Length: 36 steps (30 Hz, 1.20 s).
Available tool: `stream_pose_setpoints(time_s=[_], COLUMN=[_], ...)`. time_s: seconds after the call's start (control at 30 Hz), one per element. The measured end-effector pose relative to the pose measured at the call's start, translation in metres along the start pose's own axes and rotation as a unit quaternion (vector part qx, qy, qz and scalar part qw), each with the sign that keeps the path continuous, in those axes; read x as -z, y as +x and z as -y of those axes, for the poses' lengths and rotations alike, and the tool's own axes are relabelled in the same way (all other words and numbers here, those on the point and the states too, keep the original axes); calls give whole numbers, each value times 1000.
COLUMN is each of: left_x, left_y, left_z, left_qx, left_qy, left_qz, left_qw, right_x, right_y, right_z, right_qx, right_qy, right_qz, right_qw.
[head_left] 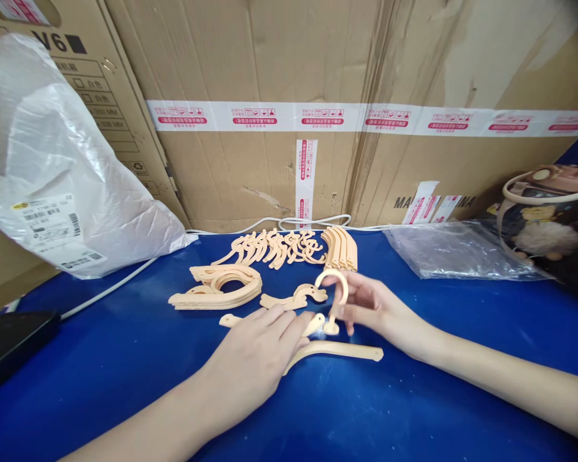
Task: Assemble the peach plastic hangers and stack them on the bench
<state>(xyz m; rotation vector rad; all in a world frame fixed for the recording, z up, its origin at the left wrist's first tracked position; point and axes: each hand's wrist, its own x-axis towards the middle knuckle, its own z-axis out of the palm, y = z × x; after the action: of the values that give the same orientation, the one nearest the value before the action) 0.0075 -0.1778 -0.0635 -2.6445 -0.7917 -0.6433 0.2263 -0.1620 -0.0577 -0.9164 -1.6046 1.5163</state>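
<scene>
My right hand point(365, 301) pinches a beige plastic hanger hook point(342, 289), held upright with its small flat foot low over the table. My left hand point(264, 346) is closed over a beige hanger arm point(314, 325), whose holed end sticks out by the fingertips, close to the hook's foot. Another beige end point(228, 320) shows left of that hand; whether it is the same piece is hidden. Just in front lies a long curved hanger arm point(341, 350), partly behind the left fingers. A curvy beige piece point(293, 298) lies beyond the left hand.
On the blue table point(414, 410) a stack of beige hanger parts point(221, 298) lies left. Farther back are a row of hooks point(269, 247) and stacked curved arms point(341, 247). A white bag point(67, 167), cardboard boxes point(250, 58), a clear plastic bag point(442, 250) and dark device point(14, 340) surround them.
</scene>
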Motion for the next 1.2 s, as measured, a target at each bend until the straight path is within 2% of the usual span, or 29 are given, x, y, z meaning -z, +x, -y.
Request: stream_pose_setpoints(time_s=[0.07, 0.13, 0.33, 0.43, 0.83, 0.97, 1.2], left_x=[1, 2, 5, 5, 4, 4, 6], left_y=[1, 1, 0, 0, -1, -1, -2], left_z=[3, 6, 4, 3, -2, -5, -7], left_qx=[12, 17, 4, -1, -3, -8, -20], left_qy=[15, 23, -4, -22, -38, -51, -30], left_qz=[-5, 3, -8, 2, -28, -24, -16], left_qw=[1000, 1000, 1000, 1000, 999, 998, 999], right_x=[-5, -8, 0, 2, 6, 9, 11], right_y=[-3, -5, 2, 4, 5, 6, 5], right_z=[1, 0, -3, -1, 0, -3, -3], right_qx=[-1, 0, -13, -29, -42, -41, -45], right_qy=[-9, -10, 70, 110, 109, 95, 81], right_qz=[43, 48, -59, -78, -23, 10, 27], right_qw=[999, 999, 996, 990, 993, 995, 995])
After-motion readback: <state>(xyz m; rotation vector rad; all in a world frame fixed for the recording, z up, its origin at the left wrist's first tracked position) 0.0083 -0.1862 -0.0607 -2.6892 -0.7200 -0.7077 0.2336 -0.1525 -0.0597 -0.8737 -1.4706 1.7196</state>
